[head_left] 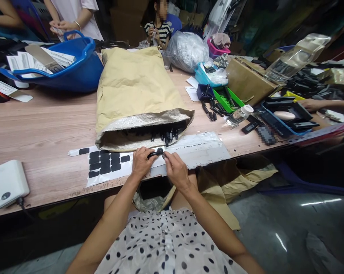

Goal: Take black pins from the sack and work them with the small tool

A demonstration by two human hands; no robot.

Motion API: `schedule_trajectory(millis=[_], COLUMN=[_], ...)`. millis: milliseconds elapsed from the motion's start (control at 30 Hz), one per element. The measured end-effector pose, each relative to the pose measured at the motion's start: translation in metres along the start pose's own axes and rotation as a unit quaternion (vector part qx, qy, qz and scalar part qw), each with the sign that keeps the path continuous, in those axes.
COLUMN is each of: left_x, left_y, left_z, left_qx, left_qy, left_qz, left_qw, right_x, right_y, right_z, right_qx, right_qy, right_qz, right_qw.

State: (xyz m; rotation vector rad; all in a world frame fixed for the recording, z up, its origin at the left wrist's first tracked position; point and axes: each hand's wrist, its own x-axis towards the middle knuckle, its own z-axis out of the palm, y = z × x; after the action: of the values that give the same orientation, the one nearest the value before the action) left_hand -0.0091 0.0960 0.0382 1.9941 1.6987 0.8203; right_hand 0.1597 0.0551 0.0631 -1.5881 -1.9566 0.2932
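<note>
My left hand [141, 162] and my right hand [175, 168] meet at the near edge of the wooden table [46, 129], both pinched on a small black plastic part [157, 153]. To the left lies a white backing sheet with several black adhesive pads [105, 164]. Under my right hand lies another pale sheet [197, 150]. Just beyond my hands a tan paper sack [134, 89] lies on its side, its mouth open toward me with more black parts [166, 136] inside.
A white power bank [6, 183] sits at the left edge. A blue tub [72, 64] with printed cards stands far left. Trays of parts [226, 97], a small bottle [239, 115], a cardboard box [247, 82] and a plastic bag [186, 51] fill the right. Other people sit across and right.
</note>
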Motion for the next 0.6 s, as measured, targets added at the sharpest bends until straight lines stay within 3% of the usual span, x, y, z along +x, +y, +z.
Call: schedule_trajectory(millis=[167, 300, 600], left_x=[0.000, 0.000, 0.002], left_y=[0.004, 0.007, 0.003], left_z=[-0.001, -0.001, -0.003], left_qx=[0.008, 0.014, 0.017], left_qy=[-0.002, -0.004, -0.005], left_qz=[-0.004, -0.007, 0.003], left_qw=[1.000, 1.000, 1.000], right_x=[0.017, 0.038, 0.067], right_y=[0.038, 0.067, 0.071], right_z=[-0.019, -0.023, 0.000], right_qx=[-0.072, -0.163, -0.223], right_qy=[0.090, 0.072, 0.073], right_qz=[0.113, 0.220, 0.218], right_qw=[0.987, 0.959, 0.947])
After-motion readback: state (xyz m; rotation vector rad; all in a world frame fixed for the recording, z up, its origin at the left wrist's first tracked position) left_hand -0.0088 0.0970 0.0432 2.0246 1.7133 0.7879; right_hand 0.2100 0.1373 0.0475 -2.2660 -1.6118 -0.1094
